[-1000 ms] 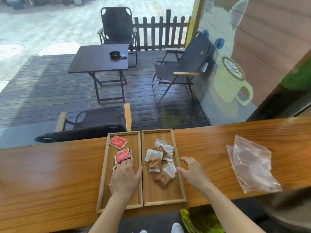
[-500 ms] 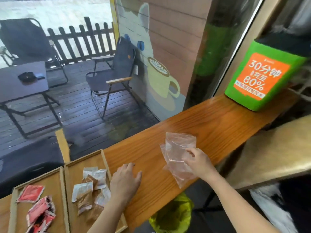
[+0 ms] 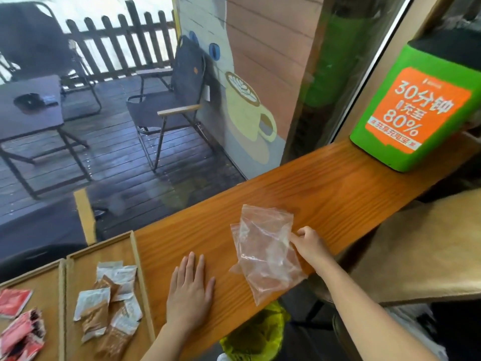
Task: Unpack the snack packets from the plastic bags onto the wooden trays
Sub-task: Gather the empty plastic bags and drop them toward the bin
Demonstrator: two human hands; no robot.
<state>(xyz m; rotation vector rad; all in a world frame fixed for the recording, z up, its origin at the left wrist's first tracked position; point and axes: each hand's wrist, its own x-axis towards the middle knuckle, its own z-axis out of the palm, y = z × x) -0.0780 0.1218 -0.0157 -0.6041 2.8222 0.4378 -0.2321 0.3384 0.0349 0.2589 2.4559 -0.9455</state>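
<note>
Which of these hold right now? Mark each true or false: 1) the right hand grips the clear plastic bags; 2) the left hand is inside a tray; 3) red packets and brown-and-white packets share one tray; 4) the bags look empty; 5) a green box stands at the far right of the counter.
1) True: the right hand pinches the edge of the clear plastic bags.
2) False: the left hand lies flat on the counter, right of the trays.
3) False: the red packets lie in the left tray; the brown-and-white packets lie in the right tray.
4) True: no packet shows through them.
5) True: the green box stands there.
</note>
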